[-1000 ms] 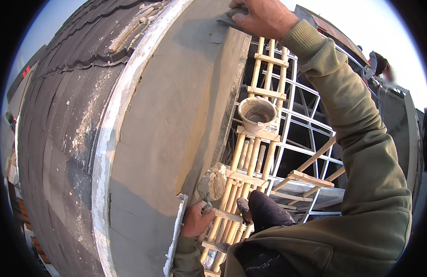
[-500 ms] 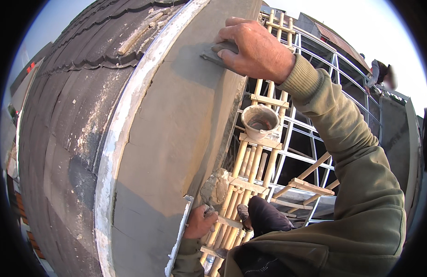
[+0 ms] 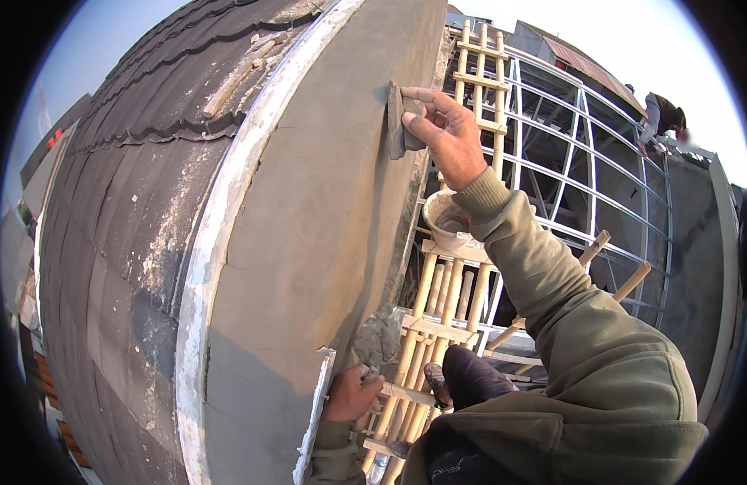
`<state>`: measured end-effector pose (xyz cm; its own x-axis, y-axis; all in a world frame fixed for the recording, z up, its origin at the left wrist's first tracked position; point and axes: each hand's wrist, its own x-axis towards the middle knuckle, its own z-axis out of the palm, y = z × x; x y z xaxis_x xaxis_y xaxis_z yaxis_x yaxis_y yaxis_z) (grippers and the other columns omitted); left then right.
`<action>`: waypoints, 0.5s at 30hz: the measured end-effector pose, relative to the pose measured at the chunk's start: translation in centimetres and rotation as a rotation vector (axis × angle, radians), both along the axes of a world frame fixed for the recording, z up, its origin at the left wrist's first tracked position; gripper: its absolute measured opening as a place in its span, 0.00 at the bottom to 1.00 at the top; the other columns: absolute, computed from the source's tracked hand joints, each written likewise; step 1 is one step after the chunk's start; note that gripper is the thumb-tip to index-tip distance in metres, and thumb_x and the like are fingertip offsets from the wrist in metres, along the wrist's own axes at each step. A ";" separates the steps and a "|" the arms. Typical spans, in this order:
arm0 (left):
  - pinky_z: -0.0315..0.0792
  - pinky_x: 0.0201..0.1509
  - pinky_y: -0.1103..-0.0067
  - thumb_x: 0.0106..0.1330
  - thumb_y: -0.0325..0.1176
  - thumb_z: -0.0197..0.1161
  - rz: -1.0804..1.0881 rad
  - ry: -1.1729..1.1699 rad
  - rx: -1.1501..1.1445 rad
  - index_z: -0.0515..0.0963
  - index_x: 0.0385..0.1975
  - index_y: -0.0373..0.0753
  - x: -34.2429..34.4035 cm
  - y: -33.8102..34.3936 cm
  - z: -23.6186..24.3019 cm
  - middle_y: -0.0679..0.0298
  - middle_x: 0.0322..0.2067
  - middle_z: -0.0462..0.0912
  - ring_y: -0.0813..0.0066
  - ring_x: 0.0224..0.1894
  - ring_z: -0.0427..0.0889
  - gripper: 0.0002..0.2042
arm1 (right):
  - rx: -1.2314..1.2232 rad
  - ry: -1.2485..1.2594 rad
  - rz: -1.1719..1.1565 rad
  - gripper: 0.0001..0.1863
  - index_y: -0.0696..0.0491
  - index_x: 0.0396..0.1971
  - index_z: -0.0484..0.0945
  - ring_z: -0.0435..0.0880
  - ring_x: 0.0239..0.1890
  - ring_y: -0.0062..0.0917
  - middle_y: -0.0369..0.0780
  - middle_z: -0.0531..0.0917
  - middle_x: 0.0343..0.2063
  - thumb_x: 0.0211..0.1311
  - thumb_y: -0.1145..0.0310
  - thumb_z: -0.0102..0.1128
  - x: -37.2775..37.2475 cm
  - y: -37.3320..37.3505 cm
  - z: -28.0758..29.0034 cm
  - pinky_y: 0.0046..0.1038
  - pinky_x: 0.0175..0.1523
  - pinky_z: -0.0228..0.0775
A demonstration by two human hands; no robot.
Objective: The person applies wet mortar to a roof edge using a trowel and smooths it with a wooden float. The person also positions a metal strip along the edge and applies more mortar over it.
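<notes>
My right hand (image 3: 446, 133) grips a small grey plastering float (image 3: 395, 121), its flat plate upright against the right edge of the plastered ledge (image 3: 301, 218). The ledge is smooth wet-looking grey, with a shaded side face running down its right. Low in the view, my left hand (image 3: 353, 394) is closed around the handle of a trowel (image 3: 377, 339), whose blade is caked with grey mortar. That hand is beside the ledge, close to a pale, mortar-crusted straightedge strip (image 3: 315, 416). A mortar-smeared bucket (image 3: 446, 222) stands below my right wrist, partly hidden by the sleeve.
Dark roof tiles (image 3: 123, 242) slope away left, behind a white-painted border (image 3: 197, 323). A bamboo scaffold (image 3: 438, 327) runs along the right, with my leg and shoes over it. Beyond lies a metal roof frame (image 3: 584, 153); another person (image 3: 660, 121) crouches at its far end.
My right hand has moved the float right and slightly down, from flat on the ledge's top to upright at its edge. My left hand stays nearly in place with the trowel.
</notes>
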<state>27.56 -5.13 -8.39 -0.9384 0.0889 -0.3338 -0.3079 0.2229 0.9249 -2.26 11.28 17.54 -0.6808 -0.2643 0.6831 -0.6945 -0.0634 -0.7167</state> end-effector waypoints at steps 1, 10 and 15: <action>0.77 0.32 0.74 0.74 0.34 0.64 0.008 0.009 0.014 0.78 0.36 0.29 0.1 0.1 0.0 0.61 0.25 0.83 0.75 0.24 0.85 0.11 | 0.009 -0.012 -0.032 0.18 0.55 0.58 0.84 0.75 0.27 0.14 0.30 0.72 0.27 0.69 0.75 0.64 1.0 -0.3 -1.9 0.22 0.34 0.72; 0.79 0.30 0.70 0.73 0.35 0.65 0.021 0.028 0.065 0.78 0.37 0.27 0.2 -0.1 -1.0 0.58 0.25 0.84 0.71 0.24 0.87 0.14 | -0.065 0.059 -0.033 0.20 0.55 0.61 0.82 0.80 0.32 0.16 0.34 0.75 0.34 0.70 0.74 0.67 0.9 -1.4 -0.7 0.23 0.40 0.81; 0.79 0.30 0.71 0.74 0.35 0.64 0.062 -0.017 0.066 0.78 0.37 0.27 0.7 -0.2 -0.6 0.58 0.25 0.84 0.72 0.24 0.86 0.13 | 0.279 0.086 -0.069 0.22 0.55 0.62 0.83 0.73 0.36 0.16 0.35 0.71 0.37 0.68 0.73 0.68 4.7 0.7 -10.6 0.23 0.39 0.78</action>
